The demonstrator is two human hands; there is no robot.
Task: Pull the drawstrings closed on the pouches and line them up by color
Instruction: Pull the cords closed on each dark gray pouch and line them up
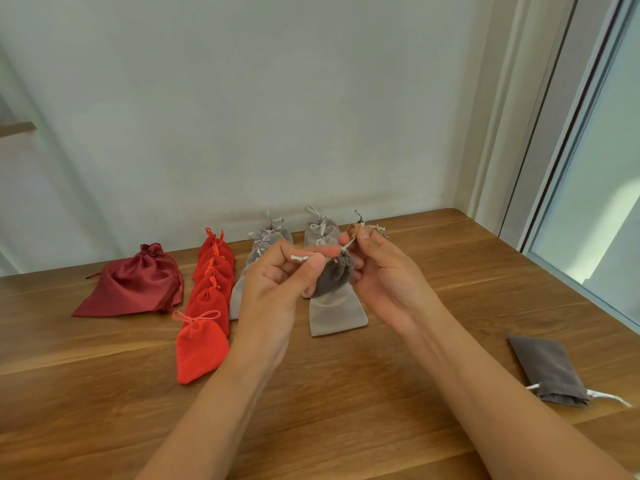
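A small dark grey pouch [333, 279] hangs in the air between my hands, its mouth gathered. My left hand [277, 289] pinches one white drawstring end [300, 258]. My right hand [388, 275] pinches the other end of the string near the pouch's mouth. Behind them on the table run a row of several red pouches [202, 344], and two rows of light grey pouches [337, 315], partly hidden by my hands. Another dark grey pouch [547, 370] lies flat at the right with white strings showing.
A larger dark red satin pouch [133, 284] lies at the left of the wooden table [346, 393]. A white wall stands close behind the rows. A window frame [568, 140] runs along the table's right edge.
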